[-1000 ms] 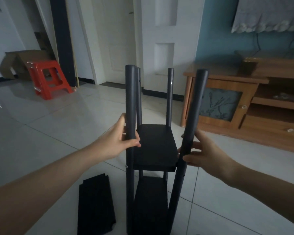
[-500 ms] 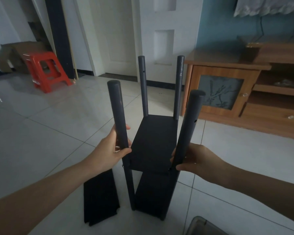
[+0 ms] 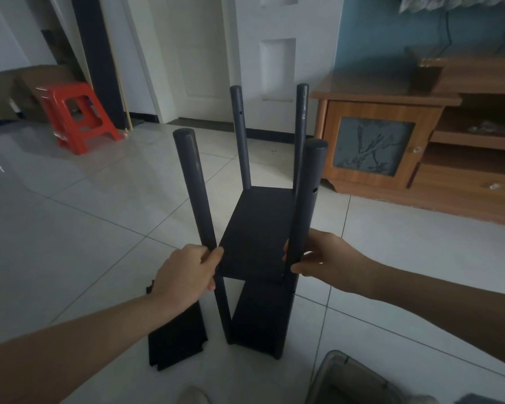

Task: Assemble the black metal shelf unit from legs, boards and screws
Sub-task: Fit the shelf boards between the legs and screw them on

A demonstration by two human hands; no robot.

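Observation:
The black shelf unit [image 3: 257, 228] stands upright on the tiled floor, four round legs rising above two fitted boards. My left hand [image 3: 187, 272] grips the near left leg [image 3: 197, 193] just above the upper board. My right hand [image 3: 321, 258] grips the near right leg [image 3: 306, 199] at the same height. The lower board [image 3: 260, 316] sits close to the floor between the legs. A loose black board [image 3: 177, 336] lies flat on the floor to the left of the unit, partly under my left forearm.
A wooden cabinet [image 3: 391, 141] stands along the right wall. A red plastic stool [image 3: 76, 118] and a cardboard box [image 3: 15, 88] sit at the far left by a white door [image 3: 199, 53]. A grey tray's rim [image 3: 347, 365] shows at the bottom right.
The shelf unit has been lowered and now stands on the floor, further from me. Both hands kept their grip on the near legs and slid down close to the upper board.

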